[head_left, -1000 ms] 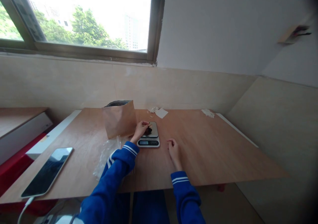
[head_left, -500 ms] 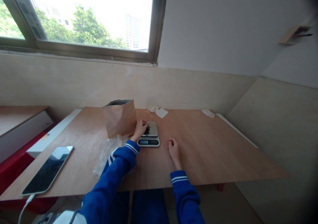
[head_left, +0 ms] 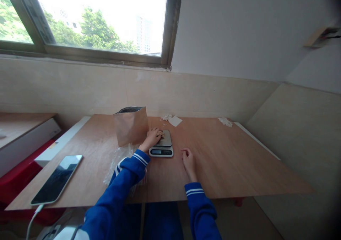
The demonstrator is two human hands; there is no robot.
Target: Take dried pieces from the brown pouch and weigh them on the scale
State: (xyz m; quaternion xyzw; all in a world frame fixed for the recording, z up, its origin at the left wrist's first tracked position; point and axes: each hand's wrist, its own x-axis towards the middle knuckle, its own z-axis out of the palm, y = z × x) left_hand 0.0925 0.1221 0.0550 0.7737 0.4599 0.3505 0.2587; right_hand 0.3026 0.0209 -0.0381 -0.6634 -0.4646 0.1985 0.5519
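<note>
Plywood makes up the table [head_left: 226, 169], and the head view, the only one, looks down on it from a seat at its near edge. A small kitchen scale [head_left: 161, 145] stands near the middle with its display lit toward the person, though the reading is too small to make out. The left hand [head_left: 152, 137] lies over the left part of the scale's metal platform, fingers curled together around something small there; whether they pinch it or merely cover it I cannot tell, since the fingers hide it. Just left of that hand stands a brown paper bag [head_left: 131, 126], upright with its dark mouth open. A clear plastic bag [head_left: 121, 158] lies crumpled on the table under the left sleeve. The right hand [head_left: 188, 160] rests on the wood right of the scale, apart from it, fingers loosely curled and holding nothing.

As a judgement: weighing appears to be under way (the scale is on, the bag open), with the portion at the platform and the plastic bag apparently not filled.

A phone [head_left: 57, 179] lies at the left edge, cable attached, and paper scraps [head_left: 172, 120] sit by the wall.
</note>
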